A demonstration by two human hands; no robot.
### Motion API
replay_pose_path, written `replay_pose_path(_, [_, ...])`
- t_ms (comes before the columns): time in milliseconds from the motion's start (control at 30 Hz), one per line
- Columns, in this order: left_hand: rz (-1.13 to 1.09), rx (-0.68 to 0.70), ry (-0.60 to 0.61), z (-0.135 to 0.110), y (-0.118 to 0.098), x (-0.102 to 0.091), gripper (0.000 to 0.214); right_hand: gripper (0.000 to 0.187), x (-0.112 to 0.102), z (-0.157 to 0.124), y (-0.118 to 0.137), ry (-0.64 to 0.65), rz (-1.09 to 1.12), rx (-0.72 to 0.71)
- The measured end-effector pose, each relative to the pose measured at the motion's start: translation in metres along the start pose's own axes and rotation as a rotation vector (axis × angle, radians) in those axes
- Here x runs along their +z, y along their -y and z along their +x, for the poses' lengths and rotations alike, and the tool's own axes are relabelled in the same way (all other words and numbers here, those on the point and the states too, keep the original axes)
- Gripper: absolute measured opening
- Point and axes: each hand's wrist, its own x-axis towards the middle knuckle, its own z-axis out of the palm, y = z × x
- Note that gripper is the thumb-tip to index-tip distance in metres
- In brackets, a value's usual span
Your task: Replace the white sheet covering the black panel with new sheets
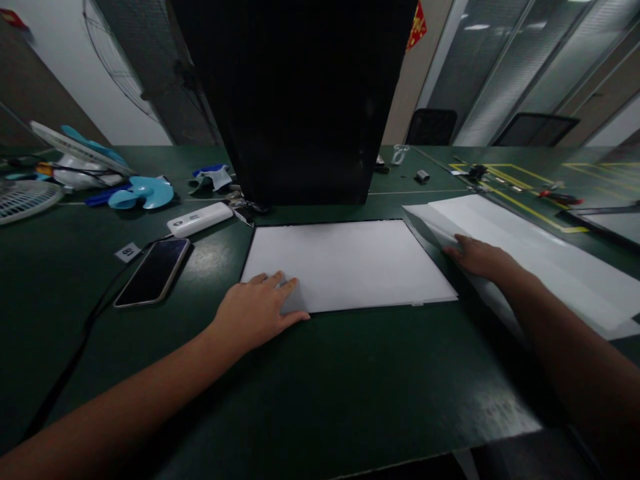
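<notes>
A flat rectangular panel point(345, 263) with a white face and thin dark edges lies on the green table in front of me. My left hand point(260, 310) rests on its near left corner, fingers stretched out and thumb along the front edge. To the right, several large thin white sheets point(530, 257) lie overlapping at a slant. My right hand point(475, 257) is closed at their left edge, holding a slightly raised sheet. Part of its grip is hidden, so how many sheets it holds I cannot tell.
Behind the panel stands a tall black screen point(305, 100). On the left are a phone point(154, 272), a white stick-shaped device point(200, 219), a blue fan blade point(143, 193) and a cable. Small tools point(560, 197) lie at the far right, near yellow tape lines.
</notes>
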Motion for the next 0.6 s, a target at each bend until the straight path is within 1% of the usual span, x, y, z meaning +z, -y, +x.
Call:
replay_pose_path(67, [0.001, 0.011, -0.006, 0.000, 0.001, 0.000, 0.073, 0.066, -0.007, -0.004, 0.005, 0.014, -0.025, 0.038])
replay_pose_path(167, [-0.014, 0.017, -0.002, -0.001, 0.002, 0.001, 0.071, 0.060, -0.022, -0.012, 0.015, -0.026, -0.068, 0.102])
replay_pose_path(267, [-0.029, -0.002, 0.009, 0.000, 0.003, 0.001, 0.072, 0.057, -0.042, -0.026, 0.031, -0.120, -0.101, 0.138])
replay_pose_path(333, [-0.032, -0.010, 0.001, 0.001, 0.002, 0.001, 0.071, 0.059, -0.054, -0.038, 0.046, -0.195, -0.122, 0.133])
replay_pose_path(367, [-0.032, -0.009, -0.006, 0.001, 0.002, 0.001, 0.071, 0.060, -0.058, -0.045, 0.055, -0.237, -0.129, 0.110])
replay_pose_path(400, [-0.030, -0.006, -0.012, 0.002, 0.002, 0.001, 0.071, 0.060, -0.060, -0.052, 0.064, -0.279, -0.127, 0.051])
replay_pose_path(433, [-0.023, -0.002, -0.017, 0.002, 0.001, 0.001, 0.071, 0.060, -0.061, -0.059, 0.073, -0.317, -0.110, -0.046])
replay_pose_path(500, [0.013, 0.014, -0.039, 0.001, 0.000, 0.000, 0.072, 0.058, -0.058, -0.071, 0.091, -0.351, -0.022, -0.325])
replay_pose_path(533, [0.041, 0.036, -0.058, 0.000, -0.001, 0.000, 0.070, 0.056, -0.054, -0.075, 0.100, -0.335, 0.038, -0.481])
replay_pose_path(600, [0.094, 0.136, -0.105, -0.006, -0.003, -0.001, 0.060, 0.054, -0.045, -0.082, 0.115, -0.233, 0.141, -0.735])
